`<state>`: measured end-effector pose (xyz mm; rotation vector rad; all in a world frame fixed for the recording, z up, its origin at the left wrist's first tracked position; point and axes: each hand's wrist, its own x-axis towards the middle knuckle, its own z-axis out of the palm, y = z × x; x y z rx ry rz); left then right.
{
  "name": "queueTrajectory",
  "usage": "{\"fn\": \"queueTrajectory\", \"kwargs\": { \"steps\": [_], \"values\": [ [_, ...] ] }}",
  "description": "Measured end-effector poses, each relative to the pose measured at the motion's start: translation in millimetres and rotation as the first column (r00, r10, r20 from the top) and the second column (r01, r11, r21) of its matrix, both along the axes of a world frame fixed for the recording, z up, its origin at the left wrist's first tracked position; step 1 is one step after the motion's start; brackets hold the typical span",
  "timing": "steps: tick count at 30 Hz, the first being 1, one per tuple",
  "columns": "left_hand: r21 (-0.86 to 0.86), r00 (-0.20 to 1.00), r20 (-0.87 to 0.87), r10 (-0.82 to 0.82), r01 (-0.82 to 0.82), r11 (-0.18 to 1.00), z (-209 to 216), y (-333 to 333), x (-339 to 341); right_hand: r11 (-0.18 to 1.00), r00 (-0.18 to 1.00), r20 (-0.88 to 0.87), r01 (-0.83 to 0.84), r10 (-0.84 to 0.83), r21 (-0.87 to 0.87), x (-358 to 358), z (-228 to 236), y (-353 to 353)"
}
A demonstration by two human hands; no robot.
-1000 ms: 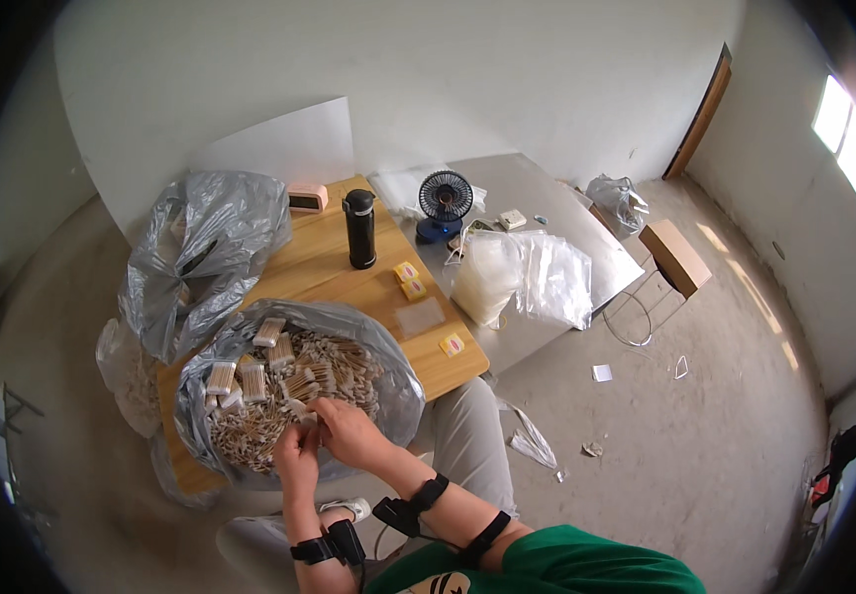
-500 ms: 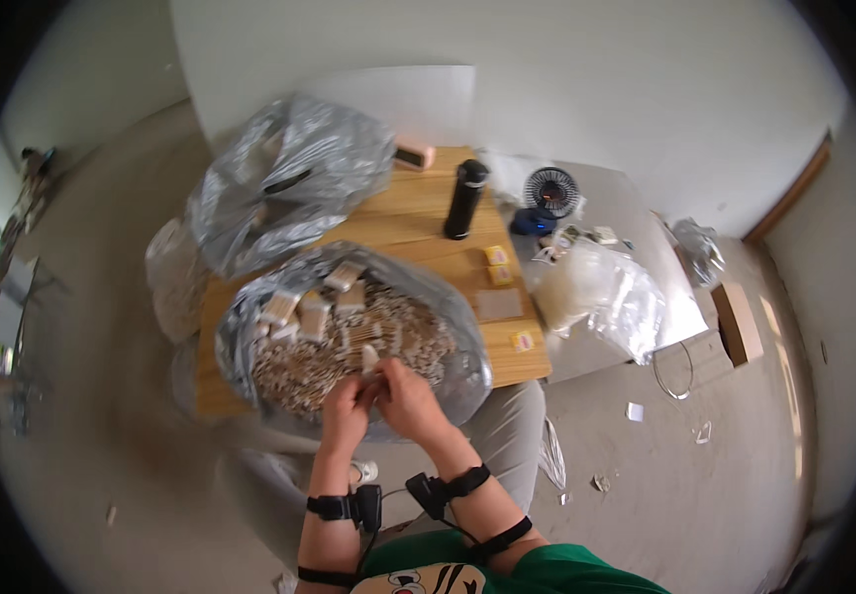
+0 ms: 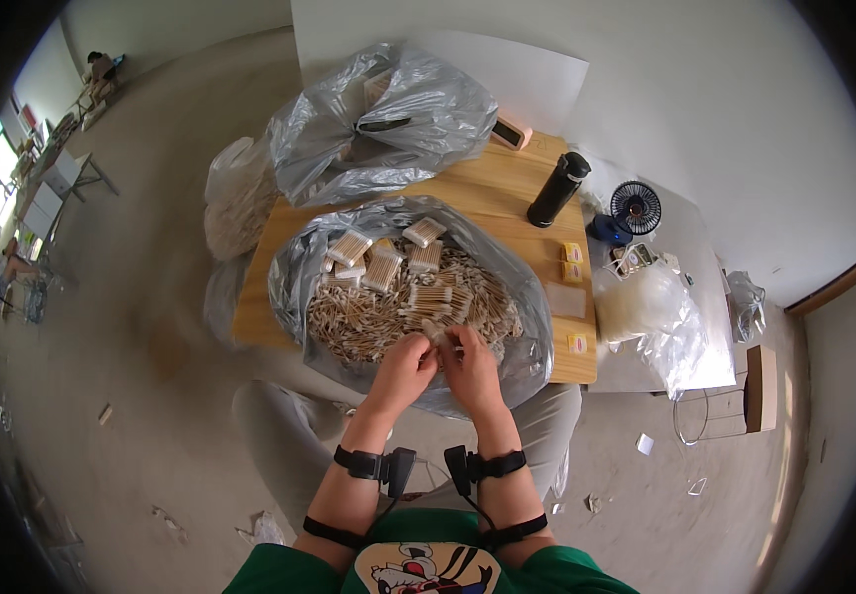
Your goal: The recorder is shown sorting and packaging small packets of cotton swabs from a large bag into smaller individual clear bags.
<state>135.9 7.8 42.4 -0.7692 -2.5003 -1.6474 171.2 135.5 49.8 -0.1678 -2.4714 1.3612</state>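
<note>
Both my hands meet over the near part of an opened grey plastic bag [image 3: 532, 282], which holds a heap of loose cotton swabs [image 3: 358, 322]. Between my left hand [image 3: 406, 368] and my right hand [image 3: 469, 364], a small whitish, filmy plastic bag [image 3: 435, 332] is pinched by the fingertips of each. Whether anything is inside it I cannot make out. Just beyond my fingers, a cluster of swabs [image 3: 438, 299] lies aligned on the heap. Several packed bundles of cotton swabs [image 3: 382, 269] rest at the far left of the heap.
The bag stands on a wooden table [image 3: 507, 188]. Behind it sits another grey bag [image 3: 378, 129]. To the right are a black bottle [image 3: 558, 188], small yellow boxes [image 3: 572, 253], a fan [image 3: 635, 208] and clear plastic bags [image 3: 660, 317]. People [image 3: 101, 74] sit far left.
The view has swung, so the table sits farther right and higher. My hands, overlapping before, are now side by side, still holding the small whitish bag over the swabs.
</note>
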Motion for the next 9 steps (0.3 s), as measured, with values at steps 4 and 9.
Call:
{"fn": "queueTrajectory", "kwargs": {
  "steps": [4, 9],
  "values": [
    [-0.013, 0.999, 0.037, -0.03, 0.031, 0.999, -2, -3, 0, 0.99, 0.989, -0.074, 0.132, -0.128, 0.047, 1, -7, 2],
    [0.085, 0.928, 0.004, 0.372, -0.371, 0.925, -8, -5, -6, 0.717, 0.981, 0.086, 0.188, -0.177, -0.671, -7, -42, 13]
  ]
}}
